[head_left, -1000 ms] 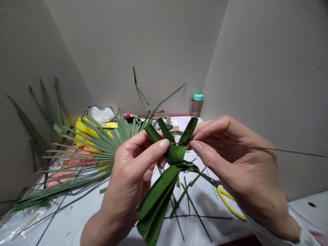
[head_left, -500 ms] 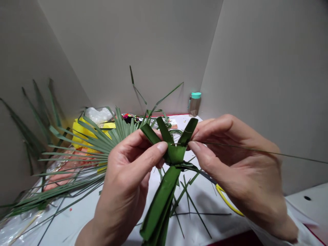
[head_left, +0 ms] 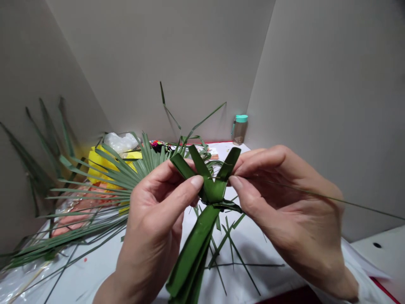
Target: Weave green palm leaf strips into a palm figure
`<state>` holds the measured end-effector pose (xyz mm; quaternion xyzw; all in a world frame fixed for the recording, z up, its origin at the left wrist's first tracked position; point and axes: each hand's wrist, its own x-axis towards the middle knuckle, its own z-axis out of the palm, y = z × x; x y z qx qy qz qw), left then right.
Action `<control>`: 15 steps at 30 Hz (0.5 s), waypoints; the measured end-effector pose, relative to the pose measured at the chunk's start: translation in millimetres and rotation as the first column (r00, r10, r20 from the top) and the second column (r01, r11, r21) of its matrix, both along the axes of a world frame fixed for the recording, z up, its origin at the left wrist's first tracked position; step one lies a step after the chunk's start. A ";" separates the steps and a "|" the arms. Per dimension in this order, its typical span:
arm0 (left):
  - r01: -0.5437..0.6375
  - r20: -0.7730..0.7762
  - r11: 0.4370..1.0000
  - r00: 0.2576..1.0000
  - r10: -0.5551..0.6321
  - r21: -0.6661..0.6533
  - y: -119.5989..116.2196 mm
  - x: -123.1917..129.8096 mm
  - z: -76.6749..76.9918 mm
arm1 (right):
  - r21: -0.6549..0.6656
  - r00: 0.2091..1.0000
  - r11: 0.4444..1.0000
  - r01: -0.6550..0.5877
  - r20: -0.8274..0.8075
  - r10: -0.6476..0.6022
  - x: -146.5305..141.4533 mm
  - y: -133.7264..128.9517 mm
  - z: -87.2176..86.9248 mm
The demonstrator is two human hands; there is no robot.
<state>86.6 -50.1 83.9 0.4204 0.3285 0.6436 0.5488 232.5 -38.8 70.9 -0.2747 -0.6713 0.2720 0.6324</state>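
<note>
A woven piece of green palm leaf point(head_left: 193, 249) is held up in front of me, with folded strips hanging below and cut ends fanning out on top. My left hand point(head_left: 155, 215) pinches its upper left side between thumb and fingers. My right hand point(head_left: 291, 211) is closed at the upper right end, thumb and forefinger pressed together on a thin leaf strand point(head_left: 332, 197). That strand trails off to the right edge, and a short bit of it crosses the gap between the upright ends. A dark band wraps the piece's narrow middle.
A fan palm leaf point(head_left: 126, 181) spreads over the left of the white table point(head_left: 247, 280). Cut leaf strips point(head_left: 232, 245) lie beneath my hands. Behind are a yellow bag point(head_left: 98, 162), clear plastic point(head_left: 120, 142) and a bottle with a turquoise lid point(head_left: 240, 130). Grey walls enclose the table.
Both hands and the palm leaf piece have shifted slightly left. The strand on the right slopes down more steeply. A yellow handle seen under my right hand is now hidden.
</note>
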 end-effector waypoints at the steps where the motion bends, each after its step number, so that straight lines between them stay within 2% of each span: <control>1: -0.005 -0.005 1.000 1.000 0.005 0.004 0.7 0.0 -0.1 | 0.003 1.000 1.000 0.000 0.002 0.000 0.6 0.3 -0.3; 8: -0.048 -0.042 0.998 0.998 0.049 0.034 1.3 -0.1 -5.8 | 0.039 0.998 0.999 0.012 0.058 -0.014 4.9 4.3 -3.8; 15: -0.097 -0.087 0.994 0.991 0.100 0.042 0.3 0.5 -4.8 | 0.069 0.994 0.997 0.024 0.104 -0.031 7.1 4.4 -5.7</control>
